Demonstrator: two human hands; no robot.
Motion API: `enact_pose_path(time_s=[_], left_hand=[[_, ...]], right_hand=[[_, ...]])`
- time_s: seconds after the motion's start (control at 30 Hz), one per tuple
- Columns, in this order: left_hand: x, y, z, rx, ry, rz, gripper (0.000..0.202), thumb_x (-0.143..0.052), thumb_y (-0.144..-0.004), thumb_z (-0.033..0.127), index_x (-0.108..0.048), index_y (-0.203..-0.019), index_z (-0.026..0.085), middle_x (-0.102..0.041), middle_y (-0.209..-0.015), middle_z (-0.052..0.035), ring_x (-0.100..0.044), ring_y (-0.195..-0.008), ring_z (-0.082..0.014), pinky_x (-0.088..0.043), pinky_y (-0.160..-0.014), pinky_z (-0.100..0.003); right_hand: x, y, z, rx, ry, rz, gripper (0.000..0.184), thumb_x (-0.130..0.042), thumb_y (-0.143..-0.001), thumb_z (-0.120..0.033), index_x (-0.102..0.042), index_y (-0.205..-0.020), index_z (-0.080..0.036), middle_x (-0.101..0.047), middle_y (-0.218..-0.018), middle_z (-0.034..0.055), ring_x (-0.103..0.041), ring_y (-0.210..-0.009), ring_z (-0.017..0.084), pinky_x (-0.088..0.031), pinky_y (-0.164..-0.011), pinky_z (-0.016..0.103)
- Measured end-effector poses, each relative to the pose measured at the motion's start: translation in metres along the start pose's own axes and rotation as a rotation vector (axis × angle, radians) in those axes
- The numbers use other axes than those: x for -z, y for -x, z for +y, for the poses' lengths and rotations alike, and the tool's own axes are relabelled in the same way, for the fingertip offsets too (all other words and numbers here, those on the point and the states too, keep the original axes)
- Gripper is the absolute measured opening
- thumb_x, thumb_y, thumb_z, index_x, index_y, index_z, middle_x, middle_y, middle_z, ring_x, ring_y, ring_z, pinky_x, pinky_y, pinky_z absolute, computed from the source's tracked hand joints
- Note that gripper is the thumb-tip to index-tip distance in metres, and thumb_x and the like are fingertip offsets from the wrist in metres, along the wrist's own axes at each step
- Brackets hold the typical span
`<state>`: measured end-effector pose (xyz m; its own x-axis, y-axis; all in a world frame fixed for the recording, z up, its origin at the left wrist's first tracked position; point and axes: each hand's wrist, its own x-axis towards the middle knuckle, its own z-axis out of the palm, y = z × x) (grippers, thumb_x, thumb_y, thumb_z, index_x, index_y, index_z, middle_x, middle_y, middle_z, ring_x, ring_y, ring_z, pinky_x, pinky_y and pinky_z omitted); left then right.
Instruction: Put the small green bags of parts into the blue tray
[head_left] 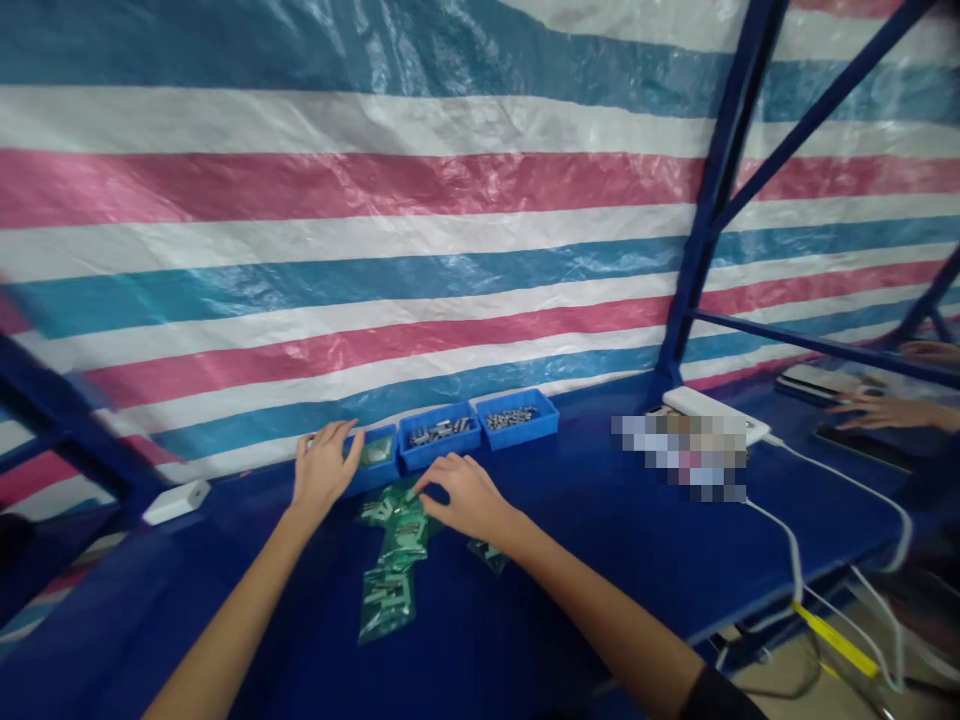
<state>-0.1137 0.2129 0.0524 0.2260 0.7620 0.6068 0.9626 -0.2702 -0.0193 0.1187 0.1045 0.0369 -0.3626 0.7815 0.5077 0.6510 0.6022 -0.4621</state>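
My left hand [326, 467] rests at the left blue bin [379, 462], its fingers stretched out and the thumb apart. Green plastic packets lie in that bin. In the middle of the table, my right hand [471, 503] has thumb and forefinger pinched at the edge of a green plastic bag [405, 497] in a small pile. Nearer to me, two more green bags [405, 540] with pale and metal parts inside overlap in a column, the lowest bag [387, 597] lying flat. Another bag [489, 553] is partly covered by my right wrist.
A middle blue bin [441, 455] and a right blue bin [523, 434] hold small metal parts. A white box [177, 502] stands at left, a white power strip [716, 415] with cables at right. Another person's hand [877, 410] is far right. Blue metal posts frame the striped sheet.
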Motion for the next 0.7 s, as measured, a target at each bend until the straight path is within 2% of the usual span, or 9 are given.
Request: enact_pose_path(time_s=[0.07, 0.23, 0.37, 0.57, 0.7], left_hand=[[0.010, 0.006, -0.008, 0.030, 0.030, 0.006, 0.045, -0.028, -0.091, 0.041, -0.060, -0.112, 0.019, -0.063, -0.118, -0.0097, -0.055, -0.111, -0.0225, -0.030, -0.099, -0.040], [0.021, 0.019, -0.040, 0.056, 0.150, -0.279, 0.041, -0.033, -0.088, 0.039, -0.065, -0.105, 0.020, -0.066, -0.114, -0.0062, -0.058, -0.108, -0.0227, -0.039, -0.093, -0.037], [0.027, 0.022, -0.052, 0.034, 0.240, -0.348, 0.044, -0.034, -0.088, 0.046, -0.068, -0.101, 0.022, -0.068, -0.109, -0.0041, -0.060, -0.105, -0.0222, -0.040, -0.093, -0.034], [0.038, 0.004, -0.057, 0.066, 0.232, -0.369, 0.043, -0.042, -0.084, 0.050, -0.070, -0.100, 0.022, -0.070, -0.107, -0.0039, -0.061, -0.103, -0.0227, -0.042, -0.091, -0.030], [0.041, -0.015, -0.063, 0.001, 0.135, -0.597, 0.032, -0.053, -0.080, 0.047, -0.072, -0.093, 0.024, -0.072, -0.099, -0.0024, -0.065, -0.093, -0.0204, -0.044, -0.080, -0.025]], right_hand=[[-0.001, 0.001, -0.002, 0.003, 0.006, -0.014, 0.012, -0.055, -0.082, -0.021, -0.065, -0.089, -0.022, -0.066, -0.095, 0.0005, -0.054, -0.094, 0.015, -0.033, -0.084, 0.030], [-0.005, 0.005, -0.008, 0.026, 0.004, -0.046, 0.013, -0.054, -0.082, -0.019, -0.065, -0.089, -0.022, -0.066, -0.093, 0.0008, -0.055, -0.094, 0.016, -0.033, -0.083, 0.030], [-0.006, 0.006, -0.011, 0.031, 0.002, -0.054, 0.014, -0.054, -0.082, -0.018, -0.065, -0.090, -0.023, -0.066, -0.094, 0.0001, -0.055, -0.094, 0.015, -0.034, -0.083, 0.030], [-0.008, 0.006, -0.008, 0.047, 0.001, -0.028, 0.015, -0.052, -0.081, -0.017, -0.064, -0.089, -0.022, -0.067, -0.091, 0.0012, -0.056, -0.091, 0.016, -0.035, -0.082, 0.031], [-0.008, 0.007, -0.009, 0.057, 0.008, -0.031, 0.015, -0.051, -0.082, -0.017, -0.064, -0.087, -0.022, -0.067, -0.088, 0.0021, -0.057, -0.088, 0.017, -0.035, -0.080, 0.031]])
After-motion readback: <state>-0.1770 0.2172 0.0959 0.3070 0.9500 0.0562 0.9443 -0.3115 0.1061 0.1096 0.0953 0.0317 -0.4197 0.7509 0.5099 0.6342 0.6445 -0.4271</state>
